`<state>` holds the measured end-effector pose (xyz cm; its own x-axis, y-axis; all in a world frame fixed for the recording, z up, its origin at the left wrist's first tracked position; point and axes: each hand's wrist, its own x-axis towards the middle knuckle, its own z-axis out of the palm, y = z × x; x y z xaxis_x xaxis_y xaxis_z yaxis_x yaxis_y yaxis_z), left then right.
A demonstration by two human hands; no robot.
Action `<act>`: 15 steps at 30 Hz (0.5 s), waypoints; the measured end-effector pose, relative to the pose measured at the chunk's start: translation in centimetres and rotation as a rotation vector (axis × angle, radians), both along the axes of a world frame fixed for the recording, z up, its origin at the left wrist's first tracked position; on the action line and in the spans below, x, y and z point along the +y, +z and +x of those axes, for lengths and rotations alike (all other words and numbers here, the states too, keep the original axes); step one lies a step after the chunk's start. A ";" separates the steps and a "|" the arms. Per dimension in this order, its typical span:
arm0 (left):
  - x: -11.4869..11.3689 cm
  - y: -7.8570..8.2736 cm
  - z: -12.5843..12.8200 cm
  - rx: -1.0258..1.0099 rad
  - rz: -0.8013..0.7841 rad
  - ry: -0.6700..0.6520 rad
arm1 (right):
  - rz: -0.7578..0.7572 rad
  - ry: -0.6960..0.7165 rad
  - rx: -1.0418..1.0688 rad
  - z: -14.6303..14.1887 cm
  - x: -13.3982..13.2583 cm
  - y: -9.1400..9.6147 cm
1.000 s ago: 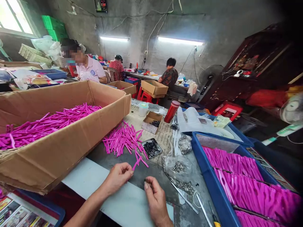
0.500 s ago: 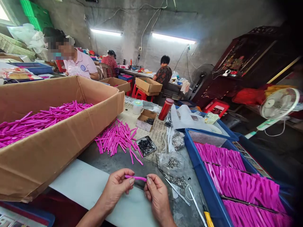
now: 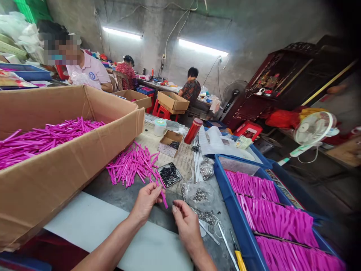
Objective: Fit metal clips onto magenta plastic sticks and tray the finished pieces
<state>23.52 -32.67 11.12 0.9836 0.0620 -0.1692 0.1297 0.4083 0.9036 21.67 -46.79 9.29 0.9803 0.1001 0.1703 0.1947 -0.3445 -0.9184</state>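
Note:
In the head view my left hand (image 3: 146, 201) pinches a short magenta tube (image 3: 164, 199), its free end slanting down to the right. My right hand (image 3: 184, 220) is just right of that end and apart from it, thumb and fingertips drawn together; whether something small is between them cannot be made out. Beyond my left hand lies a loose heap of magenta tubes (image 3: 131, 165). Next to the heap, a small metal tray (image 3: 180, 177) holds little black parts. Past my right hand sits a clear plastic bag (image 3: 211, 199) of small metal pieces.
A large cardboard box (image 3: 113, 148) of magenta tubes stands left. A blue crate (image 3: 234, 210) with rows of magenta pieces is on the right, a yellow-handled tool (image 3: 239, 259) beside it. Farther back are a red flask (image 3: 193, 131), a small carton (image 3: 166, 149) and several people.
My hands have come apart: the right one let go of the tube's end. The left hand moved forward towards the heap, and the tube now tilts downwards. The view has shifted slightly.

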 end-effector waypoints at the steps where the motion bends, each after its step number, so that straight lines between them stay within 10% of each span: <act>1: 0.0 -0.1 0.4 -0.010 0.016 0.005 | -0.054 -0.021 -0.062 0.6 -0.4 0.5; 15: 0.5 -2.2 1.6 0.032 0.043 0.008 | -0.720 0.180 -0.261 9.4 0.3 3.7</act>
<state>25.08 -32.20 8.96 0.9772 0.0778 -0.1974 0.1556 0.3700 0.9159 31.03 -46.50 13.03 0.8756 0.4270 0.2258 0.4830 -0.7801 -0.3976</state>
